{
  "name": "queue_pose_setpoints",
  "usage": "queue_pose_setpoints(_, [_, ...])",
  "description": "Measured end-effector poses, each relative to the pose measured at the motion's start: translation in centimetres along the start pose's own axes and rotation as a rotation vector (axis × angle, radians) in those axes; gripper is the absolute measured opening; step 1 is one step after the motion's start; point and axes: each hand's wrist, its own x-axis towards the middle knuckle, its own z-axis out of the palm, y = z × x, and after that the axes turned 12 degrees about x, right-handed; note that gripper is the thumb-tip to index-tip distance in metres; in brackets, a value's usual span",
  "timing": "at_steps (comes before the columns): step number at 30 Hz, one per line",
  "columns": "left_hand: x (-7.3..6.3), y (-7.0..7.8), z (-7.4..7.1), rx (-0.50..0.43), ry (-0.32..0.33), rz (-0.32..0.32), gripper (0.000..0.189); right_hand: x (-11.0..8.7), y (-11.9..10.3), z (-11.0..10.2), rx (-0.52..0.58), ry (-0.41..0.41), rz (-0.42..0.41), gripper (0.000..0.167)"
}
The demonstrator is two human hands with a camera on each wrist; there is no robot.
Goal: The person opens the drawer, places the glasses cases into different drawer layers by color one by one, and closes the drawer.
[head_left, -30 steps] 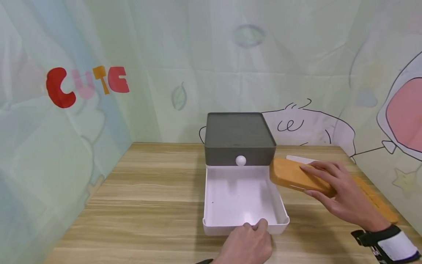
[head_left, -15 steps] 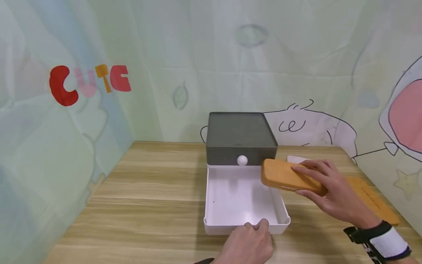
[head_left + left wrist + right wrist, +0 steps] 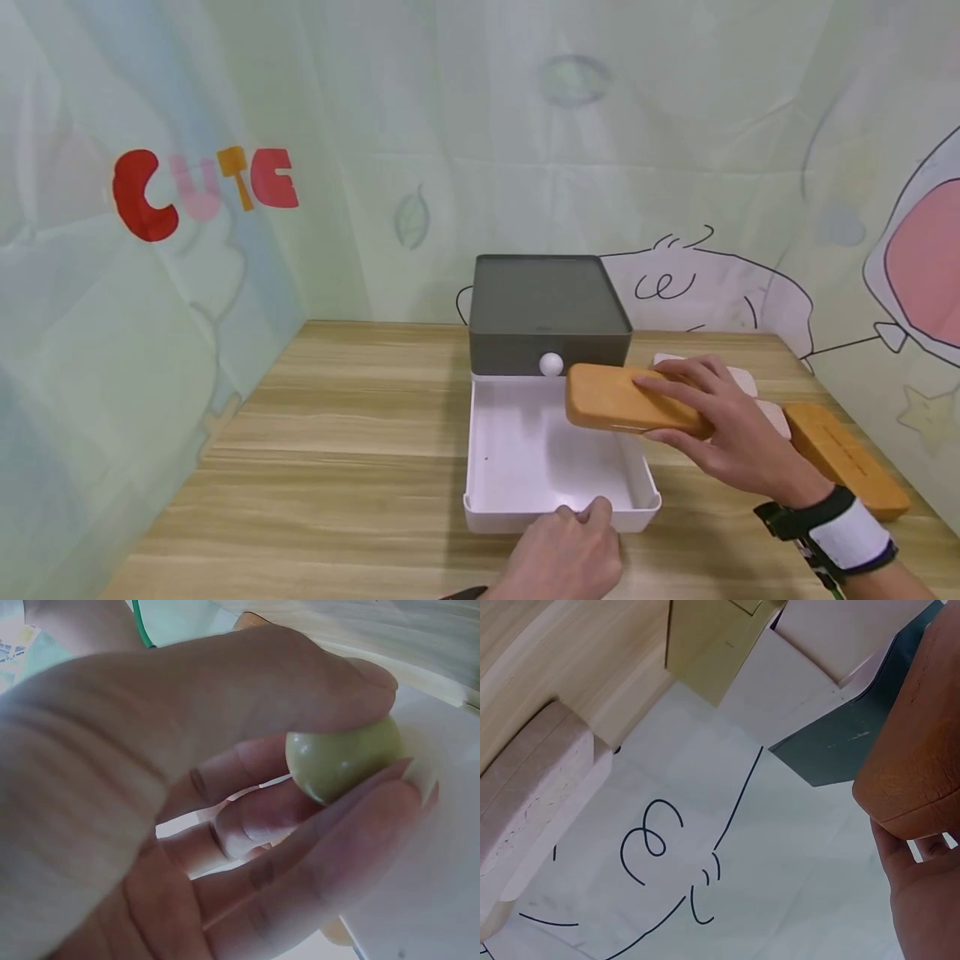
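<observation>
My left hand (image 3: 558, 554) is at the front of a pulled-out white drawer (image 3: 517, 446). In the left wrist view its thumb and fingers pinch the drawer's round knob (image 3: 341, 757). Above the right part of the drawer, my right hand (image 3: 727, 425) holds an orange glasses case (image 3: 615, 398) from its right end, thumb at the near side and fingers on top. The case hides part of the drawer's right wall. Behind stands the grey-topped drawer box (image 3: 551, 296), whose upper drawer is closed and has a white knob (image 3: 551, 364).
A second orange case (image 3: 843, 458) lies at the table's right edge. Two pale cases (image 3: 742, 382) lie beside it, partly hidden by my right hand. A printed cloth backdrop (image 3: 360, 167) rises behind the wooden table (image 3: 360, 400) and along both sides.
My right hand has carried the orange glasses case leftward, from beside the drawer to over its right part. More of the pale cases shows now. My left hand has stayed at the knob.
</observation>
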Motion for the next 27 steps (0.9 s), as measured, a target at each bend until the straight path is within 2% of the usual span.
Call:
queue_pose_setpoints(9, [-0.1, -0.2, 0.0, 0.013, 0.031, 0.014, 0.010, 1.1, -0.8, 0.8, 0.039, -0.049, -0.023, 0.072])
queue_pose_setpoints(16, [0.0, 0.0, 0.3, 0.043, 0.100, -0.020, 0.009, 1.9, -1.4, 1.1, 0.071, -0.061, -0.062, 0.069])
queue_pose_setpoints(19, [0.0, -0.1, 0.3, 0.050, 0.109, -0.029, 0.008, 2.4, -1.6, 1.3, 0.092, -0.070, -0.083, 0.068])
queue_pose_setpoints(27, [0.0, -0.1, 0.1, 0.007, 0.025, 0.015, 0.007, 3.0, -2.2, 2.7, 0.123, -0.073, -0.124, 0.064])
